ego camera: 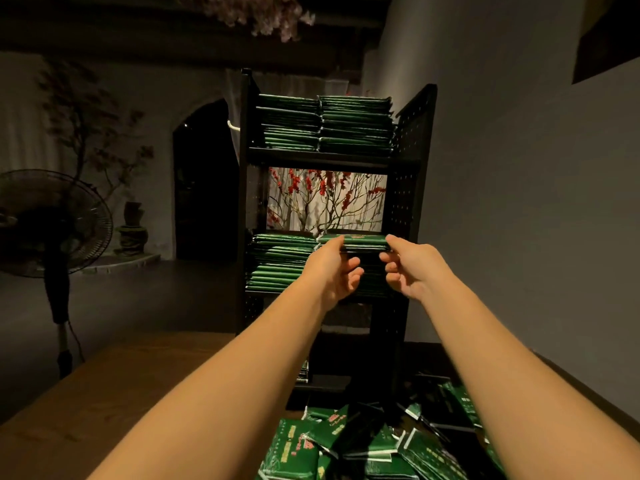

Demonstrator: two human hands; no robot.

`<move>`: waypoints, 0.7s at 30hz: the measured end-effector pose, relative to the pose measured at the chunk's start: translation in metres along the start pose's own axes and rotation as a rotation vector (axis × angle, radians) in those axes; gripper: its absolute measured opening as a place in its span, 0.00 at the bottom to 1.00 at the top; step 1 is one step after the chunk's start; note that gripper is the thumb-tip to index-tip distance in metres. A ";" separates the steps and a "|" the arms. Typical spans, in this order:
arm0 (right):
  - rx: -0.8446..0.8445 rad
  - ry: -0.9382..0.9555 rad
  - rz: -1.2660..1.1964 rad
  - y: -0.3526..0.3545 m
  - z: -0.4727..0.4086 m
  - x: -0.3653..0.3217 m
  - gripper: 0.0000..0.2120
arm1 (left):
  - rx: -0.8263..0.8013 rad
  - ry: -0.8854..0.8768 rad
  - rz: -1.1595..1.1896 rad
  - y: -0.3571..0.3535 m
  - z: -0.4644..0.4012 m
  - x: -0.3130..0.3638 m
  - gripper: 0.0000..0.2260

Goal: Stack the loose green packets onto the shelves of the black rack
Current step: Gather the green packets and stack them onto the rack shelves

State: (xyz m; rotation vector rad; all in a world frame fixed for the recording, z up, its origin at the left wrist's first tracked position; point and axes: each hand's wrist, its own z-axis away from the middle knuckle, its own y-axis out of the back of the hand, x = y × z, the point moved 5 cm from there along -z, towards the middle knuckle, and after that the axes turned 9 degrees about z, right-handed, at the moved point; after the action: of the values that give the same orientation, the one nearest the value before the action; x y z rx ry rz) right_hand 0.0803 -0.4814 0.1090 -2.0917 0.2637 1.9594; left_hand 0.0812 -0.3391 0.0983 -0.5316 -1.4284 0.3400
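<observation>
At frame centre, the left hand [334,268] and right hand [408,268] pinch a packet bundle [363,241] by its ends, seating it on the rack's [412,188] middle-shelf right stack. Next, I judge, comes letting go squarely, then fetching more from the loose pile [374,448] at bottom.

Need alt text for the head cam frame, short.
Both hands, left hand and right hand, hold a small bundle of green packets at the middle shelf of a black rack on a wooden table. Loose packets lie heaped nearby.
</observation>
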 end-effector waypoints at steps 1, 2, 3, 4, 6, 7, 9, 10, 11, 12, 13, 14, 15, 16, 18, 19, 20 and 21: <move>0.011 -0.002 -0.004 0.001 -0.001 0.001 0.10 | 0.005 0.016 -0.027 0.002 0.000 -0.001 0.13; 0.022 -0.001 -0.004 0.003 -0.004 0.003 0.10 | 0.011 0.023 -0.060 0.004 -0.003 -0.001 0.13; 0.033 0.002 -0.004 0.005 -0.005 0.005 0.11 | 0.018 0.018 -0.091 0.007 -0.005 -0.002 0.13; 0.044 0.005 -0.011 0.007 -0.006 0.008 0.11 | 0.021 0.008 -0.115 0.010 -0.007 -0.002 0.14; 0.068 0.011 -0.045 0.009 -0.008 0.012 0.10 | 0.031 -0.034 -0.127 0.016 -0.011 -0.001 0.13; 0.079 0.015 -0.068 0.010 -0.008 0.014 0.10 | 0.038 -0.060 -0.128 0.018 -0.012 -0.001 0.13; 0.088 0.023 -0.114 0.010 -0.006 0.017 0.08 | 0.036 -0.096 -0.119 0.021 -0.013 0.000 0.12; 0.093 0.028 -0.132 0.010 -0.005 0.017 0.07 | 0.022 -0.098 -0.111 0.020 -0.013 0.000 0.12; 0.098 0.033 -0.140 0.009 -0.004 0.018 0.05 | 0.004 -0.092 -0.104 0.019 -0.013 -0.001 0.12; 0.104 0.038 -0.135 0.009 -0.002 0.019 0.04 | -0.015 -0.085 -0.097 0.018 -0.013 -0.002 0.12; 0.107 0.043 -0.120 0.008 0.000 0.019 0.04 | -0.034 -0.081 -0.090 0.016 -0.012 -0.003 0.11; 0.103 0.047 -0.097 0.007 0.002 0.020 0.05 | -0.051 -0.080 -0.084 0.014 -0.012 -0.004 0.11; 0.089 0.051 -0.077 0.005 0.004 0.021 0.07 | -0.066 -0.080 -0.076 0.012 -0.012 -0.005 0.10; 0.068 0.059 -0.063 0.003 0.006 0.021 0.08 | -0.081 -0.080 -0.068 0.011 -0.011 -0.005 0.10; 0.016 0.086 -0.053 -0.001 0.008 0.021 0.10 | -0.104 -0.087 -0.064 0.009 -0.011 -0.005 0.09; -0.010 0.100 -0.055 -0.003 0.008 0.020 0.10 | -0.113 -0.093 -0.067 0.008 -0.011 -0.004 0.08; -0.030 0.112 -0.061 -0.005 0.008 0.019 0.09 | -0.121 -0.100 -0.067 0.008 -0.012 -0.004 0.08; -0.042 0.121 -0.071 -0.006 0.007 0.017 0.08 | -0.127 -0.111 -0.062 0.008 -0.012 -0.003 0.07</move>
State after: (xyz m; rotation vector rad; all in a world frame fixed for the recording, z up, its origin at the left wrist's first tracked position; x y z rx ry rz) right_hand 0.0764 -0.4726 0.0916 -2.2182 0.1712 1.8169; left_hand 0.0934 -0.3358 0.0909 -0.5770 -1.5777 0.2330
